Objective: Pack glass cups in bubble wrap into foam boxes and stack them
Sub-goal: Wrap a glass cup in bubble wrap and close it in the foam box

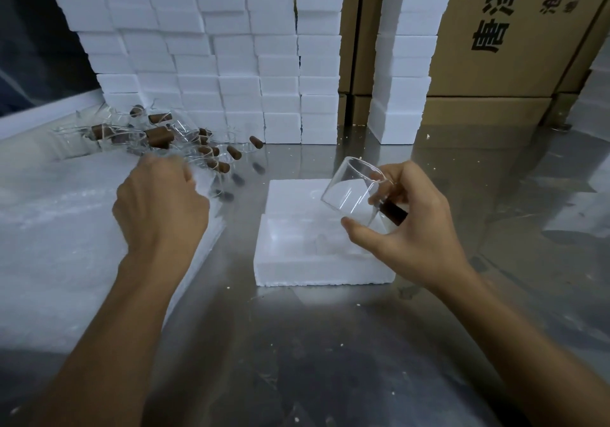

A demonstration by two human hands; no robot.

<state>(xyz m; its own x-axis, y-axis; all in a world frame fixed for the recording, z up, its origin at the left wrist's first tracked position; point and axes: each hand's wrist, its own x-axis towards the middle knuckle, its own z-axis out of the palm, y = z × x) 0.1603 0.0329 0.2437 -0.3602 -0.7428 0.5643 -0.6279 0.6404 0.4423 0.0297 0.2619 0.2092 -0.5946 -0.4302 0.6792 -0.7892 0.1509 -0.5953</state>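
My right hand (409,225) holds a clear glass cup (350,192) with a dark brown handle, tilted, just above an open white foam box (297,268) on the metal table. The box's lid (290,195) lies flat behind it. My left hand (161,202) reaches over a stack of bubble wrap sheets (59,245) at the left, its fingers curled at the stack's far edge; what they grip is hidden by the hand. Beyond that hand lies a heap of several more glass cups with brown handles (158,136).
A wall of stacked white foam boxes (204,46) fills the back left and centre, with two more columns (406,63) to the right. Brown cardboard cartons (515,30) stand behind them. The metal table (297,360) carries small foam crumbs.
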